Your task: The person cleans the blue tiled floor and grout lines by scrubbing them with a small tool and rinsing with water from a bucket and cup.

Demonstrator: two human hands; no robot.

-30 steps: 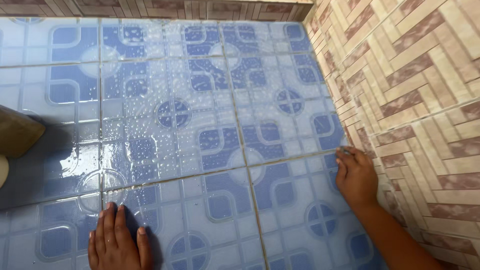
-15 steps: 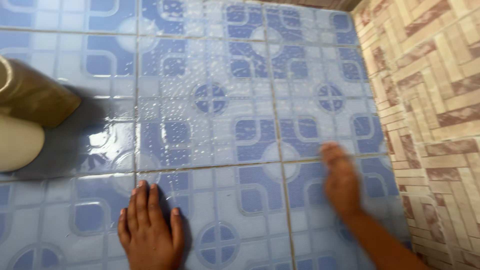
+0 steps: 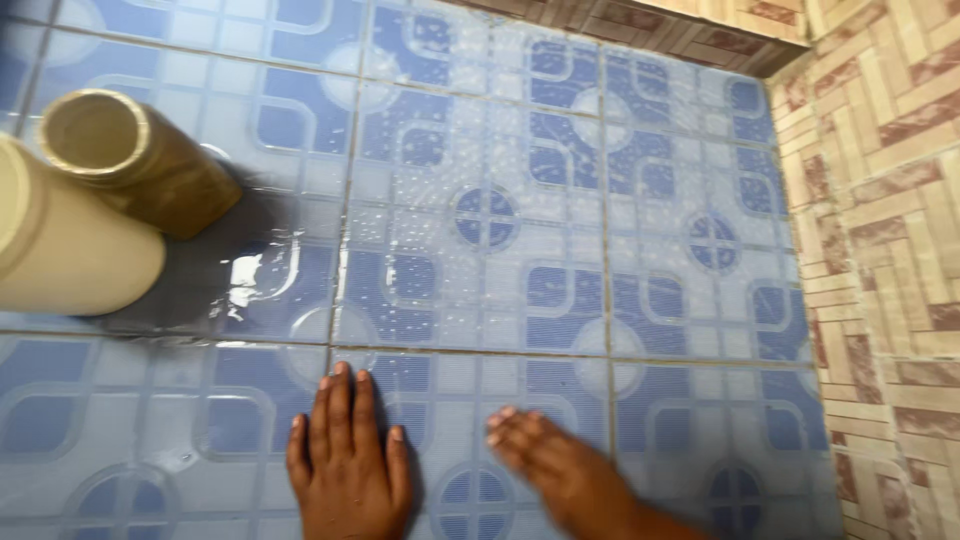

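My left hand [image 3: 347, 458] lies flat, palm down, on a wet blue patterned floor tile [image 3: 480, 250] near the bottom of the view, fingers together and pointing away from me. My right hand [image 3: 560, 470] is just to its right, also palm down on the tile and blurred by motion. Neither hand holds anything. Water drops and a shiny puddle [image 3: 250, 280] cover the tiles ahead of my left hand.
At the left stand a tan tube-shaped container [image 3: 140, 160] and a cream cylinder [image 3: 70, 250], both lying against each other. A wall of brown and beige herringbone tiles [image 3: 880, 250] runs along the right and the back edge.
My right hand has slid left across the floor from beside the wall to close beside my left hand. The view has shifted, bringing the two containers at the left further in.
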